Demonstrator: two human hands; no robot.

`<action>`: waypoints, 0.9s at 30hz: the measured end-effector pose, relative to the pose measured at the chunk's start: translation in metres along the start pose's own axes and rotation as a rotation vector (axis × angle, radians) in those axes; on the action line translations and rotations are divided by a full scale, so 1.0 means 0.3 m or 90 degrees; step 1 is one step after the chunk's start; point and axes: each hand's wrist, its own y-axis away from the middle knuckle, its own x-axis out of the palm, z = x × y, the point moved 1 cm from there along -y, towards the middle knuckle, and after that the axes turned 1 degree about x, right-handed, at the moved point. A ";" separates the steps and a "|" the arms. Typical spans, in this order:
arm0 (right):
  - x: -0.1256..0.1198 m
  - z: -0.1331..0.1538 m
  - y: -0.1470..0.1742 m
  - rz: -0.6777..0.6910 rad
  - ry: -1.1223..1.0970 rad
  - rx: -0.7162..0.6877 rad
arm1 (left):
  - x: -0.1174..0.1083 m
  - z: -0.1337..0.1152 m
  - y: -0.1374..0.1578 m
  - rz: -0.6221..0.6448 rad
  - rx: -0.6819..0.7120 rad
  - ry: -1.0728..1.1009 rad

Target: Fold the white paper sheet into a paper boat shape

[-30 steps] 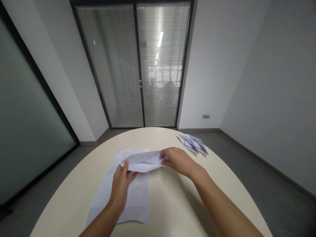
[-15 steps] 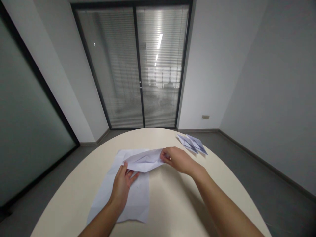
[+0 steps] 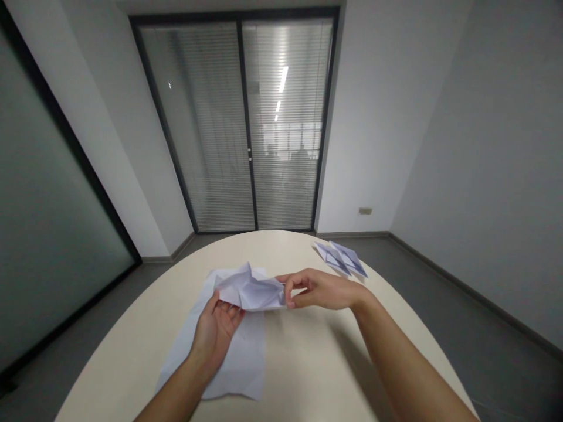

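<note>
A folded piece of white paper [image 3: 257, 293] is held up over the table between my two hands, with a pointed flap rising at its middle. My left hand [image 3: 215, 328] supports its left end, thumb on the near edge and fingers underneath. At the right end, my right hand [image 3: 308, 289] pinches the paper between thumb and fingers. Beneath lies a larger creased white sheet [image 3: 237, 363], flat on the table and partly covered by my left hand and forearm.
The round cream table [image 3: 308, 375] fills the lower view. Two folded paper pieces [image 3: 341, 258] lie near its far right edge, overlapping. Beyond the table are a glass door with blinds [image 3: 211, 129] and a wall outlet [image 3: 365, 211].
The folded paper has opened up, and a flap now stands at its middle. My right hand has turned and lowered slightly at the right end. My left palm has turned further upward.
</note>
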 end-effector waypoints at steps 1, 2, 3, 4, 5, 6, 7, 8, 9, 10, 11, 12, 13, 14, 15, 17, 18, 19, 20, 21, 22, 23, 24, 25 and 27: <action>0.002 -0.001 0.000 0.016 0.005 0.010 | 0.003 0.005 0.005 0.023 -0.003 -0.007; 0.005 -0.002 0.000 0.032 0.006 0.020 | 0.008 0.010 0.010 0.048 -0.005 -0.021; 0.009 -0.002 0.000 0.047 0.004 0.026 | 0.013 0.016 0.017 0.070 -0.005 -0.041; 0.013 -0.002 -0.001 0.060 0.001 0.029 | 0.018 0.022 0.023 0.086 -0.004 -0.065; 0.017 -0.002 -0.002 0.071 -0.001 0.029 | 0.024 0.027 0.030 0.096 0.000 -0.086; 0.021 -0.003 -0.003 0.077 -0.002 0.027 | 0.029 0.030 0.036 0.100 0.007 -0.104; 0.024 -0.006 -0.005 0.075 -0.002 0.026 | 0.034 0.032 0.042 0.101 0.018 -0.116; 0.026 -0.011 -0.009 0.065 -0.004 0.026 | 0.039 0.033 0.047 0.102 0.032 -0.124; 0.027 -0.018 -0.013 0.046 -0.006 0.028 | 0.042 0.034 0.052 0.101 0.046 -0.129; 0.027 -0.025 -0.017 0.021 -0.008 0.033 | 0.044 0.034 0.057 0.096 0.060 -0.134; 0.027 -0.033 -0.022 -0.013 -0.009 0.038 | 0.045 0.036 0.062 0.081 0.071 -0.141; 0.026 -0.041 -0.027 -0.055 -0.006 0.043 | 0.045 0.039 0.068 0.060 0.075 -0.152; 0.025 -0.047 -0.031 -0.107 0.004 0.047 | 0.046 0.044 0.075 0.037 0.075 -0.166; 0.025 -0.052 -0.035 -0.161 0.017 0.055 | 0.048 0.049 0.083 0.015 0.075 -0.181; 0.025 -0.056 -0.038 -0.212 0.027 0.070 | 0.052 0.055 0.091 0.001 0.080 -0.193; 0.030 -0.065 -0.043 -0.266 0.016 0.121 | 0.065 0.066 0.110 0.001 0.102 -0.209; 0.033 -0.070 -0.046 -0.264 -0.004 0.148 | 0.072 0.070 0.119 0.005 0.117 -0.212; 0.036 -0.077 -0.048 -0.250 -0.028 0.165 | 0.079 0.072 0.126 0.004 0.128 -0.214; 0.038 -0.083 -0.049 -0.235 -0.047 0.165 | 0.083 0.073 0.131 -0.001 0.133 -0.211; 0.037 -0.090 -0.050 -0.228 -0.056 0.148 | 0.086 0.074 0.135 -0.005 0.130 -0.207; 0.034 -0.097 -0.049 -0.230 -0.050 0.123 | 0.086 0.073 0.136 -0.009 0.123 -0.199; 0.029 -0.103 -0.047 -0.241 -0.031 0.102 | 0.085 0.072 0.136 -0.010 0.114 -0.188; 0.023 -0.108 -0.044 -0.252 -0.001 0.095 | 0.081 0.071 0.134 -0.009 0.108 -0.174; 0.016 -0.113 -0.041 -0.260 0.033 0.098 | 0.076 0.069 0.131 -0.006 0.103 -0.161; 0.002 -0.122 -0.035 -0.255 0.088 0.103 | 0.067 0.069 0.127 -0.002 0.095 -0.136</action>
